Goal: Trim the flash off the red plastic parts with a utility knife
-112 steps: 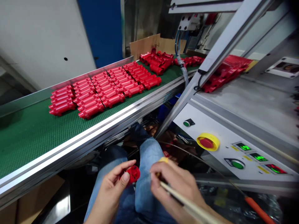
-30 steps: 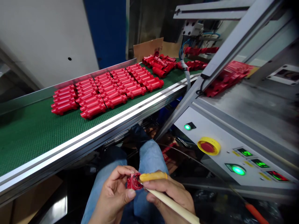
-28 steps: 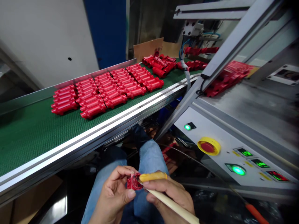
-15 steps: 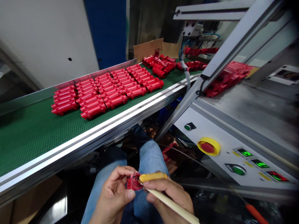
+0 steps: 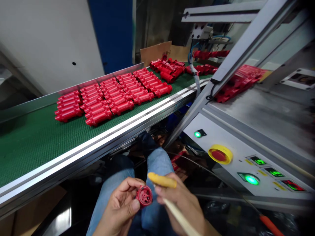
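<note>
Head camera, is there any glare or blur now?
In the head view, glare whitens the long metal rail; in that head view, too, the right hand and pale handle look somewhat blurred, the hand-held red part crisper.

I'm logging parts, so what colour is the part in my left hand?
The part is red, as the head view shows.

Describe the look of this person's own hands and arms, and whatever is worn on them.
The left hand is ungloved, with no ring or band in view. The right hand is also ungloved, except for a smooth yellow cover with a rounded tip on one finger. No sleeve shows on either arm before the picture's edge.
</note>
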Demonstrator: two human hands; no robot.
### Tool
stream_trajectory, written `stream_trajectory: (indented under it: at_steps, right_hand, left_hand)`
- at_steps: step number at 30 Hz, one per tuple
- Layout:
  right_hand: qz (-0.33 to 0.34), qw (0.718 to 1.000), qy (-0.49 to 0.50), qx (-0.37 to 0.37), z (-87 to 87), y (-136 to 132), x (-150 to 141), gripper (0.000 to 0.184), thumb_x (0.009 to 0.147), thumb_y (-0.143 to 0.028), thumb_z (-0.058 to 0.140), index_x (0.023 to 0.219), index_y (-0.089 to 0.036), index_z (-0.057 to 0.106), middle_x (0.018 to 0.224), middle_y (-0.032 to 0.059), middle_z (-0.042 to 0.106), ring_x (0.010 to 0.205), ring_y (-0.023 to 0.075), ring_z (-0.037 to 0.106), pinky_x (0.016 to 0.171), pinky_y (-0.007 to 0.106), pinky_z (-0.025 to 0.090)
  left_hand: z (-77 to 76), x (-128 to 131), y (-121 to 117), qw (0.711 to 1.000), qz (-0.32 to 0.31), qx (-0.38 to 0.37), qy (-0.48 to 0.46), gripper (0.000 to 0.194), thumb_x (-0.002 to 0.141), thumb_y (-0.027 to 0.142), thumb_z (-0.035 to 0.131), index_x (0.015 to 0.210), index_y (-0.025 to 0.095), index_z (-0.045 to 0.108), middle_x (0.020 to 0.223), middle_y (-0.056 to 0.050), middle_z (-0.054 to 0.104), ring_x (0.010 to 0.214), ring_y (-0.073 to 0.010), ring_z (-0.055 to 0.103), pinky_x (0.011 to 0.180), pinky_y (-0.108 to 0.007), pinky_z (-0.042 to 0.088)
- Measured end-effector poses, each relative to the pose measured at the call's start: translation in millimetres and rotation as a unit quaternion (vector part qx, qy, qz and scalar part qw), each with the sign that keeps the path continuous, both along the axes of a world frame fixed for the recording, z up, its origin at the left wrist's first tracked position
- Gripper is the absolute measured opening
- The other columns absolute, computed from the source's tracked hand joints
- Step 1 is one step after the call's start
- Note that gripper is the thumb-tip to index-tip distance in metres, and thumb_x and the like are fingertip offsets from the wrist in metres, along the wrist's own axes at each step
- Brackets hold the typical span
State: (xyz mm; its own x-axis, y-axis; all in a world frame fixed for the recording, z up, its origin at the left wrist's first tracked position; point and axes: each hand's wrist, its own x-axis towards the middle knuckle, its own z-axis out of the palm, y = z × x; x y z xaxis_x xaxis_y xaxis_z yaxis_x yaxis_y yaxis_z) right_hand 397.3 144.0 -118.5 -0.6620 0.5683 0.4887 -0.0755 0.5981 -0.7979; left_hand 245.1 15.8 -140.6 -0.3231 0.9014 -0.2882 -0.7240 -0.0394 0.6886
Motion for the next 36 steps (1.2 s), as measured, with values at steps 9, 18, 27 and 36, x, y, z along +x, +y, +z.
stream_trajectory:
  at_steps: [9, 18, 27, 36]
  right_hand:
    - [0.132, 0.968, -0.071, -0.199, 35.3, 15.9, 6.4, 0.011, 0.084, -0.022, 0.082, 0.094, -0.017, 0.08, 0.082, 0.0037, 0.078, 0.077, 0.0094, 0.073, 0.073, 0.016, 0.059]
    - [0.165, 0.967, -0.066, -0.183, 34.3, 10.3, -1.3, 0.009, 0.082, -0.019, 0.084, 0.089, -0.015, 0.081, 0.079, 0.0031, 0.078, 0.076, 0.0081, 0.074, 0.072, 0.013, 0.058]
    - [0.168, 0.968, -0.067, -0.175, 32.3, 7.2, -1.0, 0.007, 0.084, -0.019, 0.081, 0.089, -0.014, 0.08, 0.078, 0.0045, 0.079, 0.076, 0.0097, 0.074, 0.071, 0.016, 0.059]
    - [0.17, 0.966, -0.079, -0.177, 32.5, 8.0, -1.0, 0.008, 0.085, -0.022, 0.081, 0.089, -0.014, 0.08, 0.077, 0.0046, 0.078, 0.076, 0.0104, 0.074, 0.072, 0.017, 0.059]
  left_hand:
    - [12.9, -17.1, -1.5, 0.983, -0.01, -0.068, 0.171, 0.04, 0.086, 0.056, 0.073, 0.087, 0.017, 0.083, 0.07, -0.005, 0.066, 0.066, -0.0152, 0.054, 0.063, -0.024, 0.04]
    - [-8.5, -19.0, 0.5, 0.972, -0.023, -0.087, 0.219, 0.054, 0.088, 0.061, 0.068, 0.063, 0.013, 0.075, 0.049, -0.002, 0.054, 0.046, -0.0109, 0.042, 0.047, -0.024, 0.029]
    - [-10.9, -16.6, 0.9, 0.975, -0.023, -0.083, 0.207, 0.057, 0.087, 0.063, 0.068, 0.061, 0.013, 0.074, 0.05, -0.004, 0.056, 0.047, -0.0114, 0.042, 0.047, -0.025, 0.029]
    - [-7.4, -16.7, -0.2, 0.973, -0.025, -0.088, 0.212, 0.055, 0.088, 0.061, 0.069, 0.062, 0.013, 0.075, 0.049, -0.003, 0.054, 0.047, -0.0114, 0.041, 0.047, -0.025, 0.028]
